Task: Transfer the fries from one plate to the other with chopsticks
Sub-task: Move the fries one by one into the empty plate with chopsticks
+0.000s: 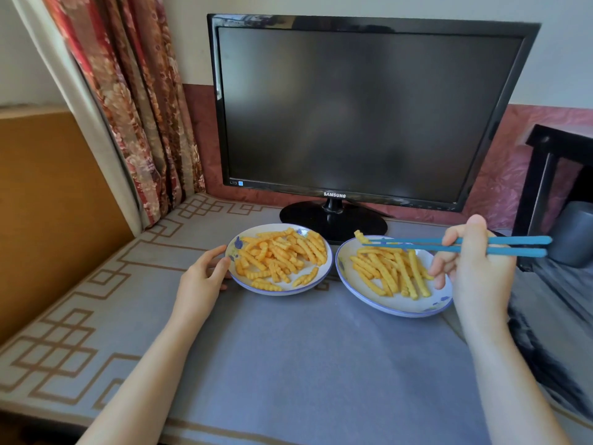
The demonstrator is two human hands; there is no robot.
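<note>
Grey cloth [288, 348] under everything, black monitor [369, 107] behind. Fries [279, 255] heap both plates. My left hand [202, 277] curls round the left plate [279, 292] at its rim. My right hand [478, 268] grips the blue chopsticks [417, 245] — tips pinching one fry [361, 236] above the far edge of the right plate [394, 306].

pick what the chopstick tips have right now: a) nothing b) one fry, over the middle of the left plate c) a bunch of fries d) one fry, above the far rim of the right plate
d: the blue chopsticks gripped by the right hand pinch a single fry at their tips, just above the far rim of the right plate.
</note>
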